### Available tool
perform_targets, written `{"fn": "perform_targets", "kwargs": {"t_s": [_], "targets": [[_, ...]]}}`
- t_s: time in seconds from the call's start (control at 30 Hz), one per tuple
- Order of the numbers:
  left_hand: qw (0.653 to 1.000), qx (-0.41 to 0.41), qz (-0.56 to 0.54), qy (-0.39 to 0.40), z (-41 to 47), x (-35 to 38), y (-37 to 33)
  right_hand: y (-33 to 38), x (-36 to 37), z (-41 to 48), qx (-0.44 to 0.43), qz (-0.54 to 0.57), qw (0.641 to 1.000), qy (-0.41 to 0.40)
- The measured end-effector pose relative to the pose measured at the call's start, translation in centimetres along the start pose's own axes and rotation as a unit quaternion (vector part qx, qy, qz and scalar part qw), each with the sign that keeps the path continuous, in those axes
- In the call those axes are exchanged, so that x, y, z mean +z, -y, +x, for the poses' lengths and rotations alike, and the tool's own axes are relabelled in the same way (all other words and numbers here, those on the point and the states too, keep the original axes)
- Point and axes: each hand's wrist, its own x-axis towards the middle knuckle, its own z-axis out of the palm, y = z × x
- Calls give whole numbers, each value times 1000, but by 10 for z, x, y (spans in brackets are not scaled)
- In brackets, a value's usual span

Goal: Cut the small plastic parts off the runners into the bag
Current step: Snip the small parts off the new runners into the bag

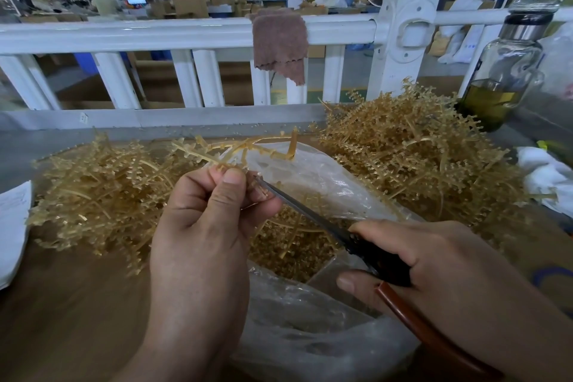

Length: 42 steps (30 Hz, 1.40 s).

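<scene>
My left hand (207, 214) pinches a tan plastic runner (245, 146) between thumb and fingers, holding it above the open clear plastic bag (310, 313). My right hand (440, 270) grips a pair of scissors (313, 209) with black and red-brown handles. The blade tip reaches the small parts on the runner right beside my left fingertips. Cut tan parts (294, 251) lie inside the bag. Tangled heaps of runners sit on the table at the left (102, 195) and at the right (412, 155).
A white railing (186, 34) runs behind the table, with a brown cloth (279, 43) hung over it. A glass bottle (502, 71) with yellowish liquid stands at the right. White paper (12, 226) lies at the left edge and white cloth (542, 174) at the right.
</scene>
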Motion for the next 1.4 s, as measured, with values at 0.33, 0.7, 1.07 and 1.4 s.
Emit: {"fn": "perform_targets", "kwargs": {"t_s": [0.33,0.7,1.07,1.4], "targets": [[999,11,43,9,2,-6,0,-1,0,-1,5,-8,1000,-10],[997,20,64,25,4,-8,0,1,-4,1,1,-29,1000,2],[996,25,77,25,4,-10,2,-3,-3,1,-24,-35,999,-9],[997,19,68,25,3,-8,2,-2,-5,0,-36,-22,999,-13]]}}
